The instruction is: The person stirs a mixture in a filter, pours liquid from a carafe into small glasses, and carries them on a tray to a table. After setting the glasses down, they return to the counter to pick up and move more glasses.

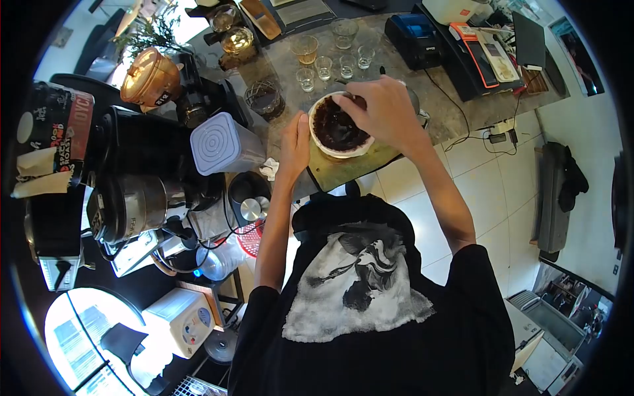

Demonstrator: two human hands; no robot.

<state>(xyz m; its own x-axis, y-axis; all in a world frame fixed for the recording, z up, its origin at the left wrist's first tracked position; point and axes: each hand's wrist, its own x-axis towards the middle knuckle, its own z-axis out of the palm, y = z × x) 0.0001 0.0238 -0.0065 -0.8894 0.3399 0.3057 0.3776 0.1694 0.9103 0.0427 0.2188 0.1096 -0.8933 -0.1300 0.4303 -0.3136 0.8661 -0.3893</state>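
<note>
A round white coffee filter (322,140) with dark, wet-looking coffee grounds (338,127) inside stands at the counter's front edge, over a green mat (340,173). My right hand (382,109) reaches over its far right rim, the thumb dipping inside and the other fingers curled. Those fingertips are partly hidden, and I see no tool in them. Along the filter's left side, my left hand (297,142) is held upright with its fingers stretched out, close to the wall or touching it. Part of a glass vessel (422,117) shows behind my right wrist.
Several small glasses (323,67) stand beyond the filter. A lidded plastic tub (228,144) and a coffee machine (132,204) are on the left. At the back right sit a black printer (415,41) and a card terminal (474,54), with cables (456,112) trailing over the counter edge.
</note>
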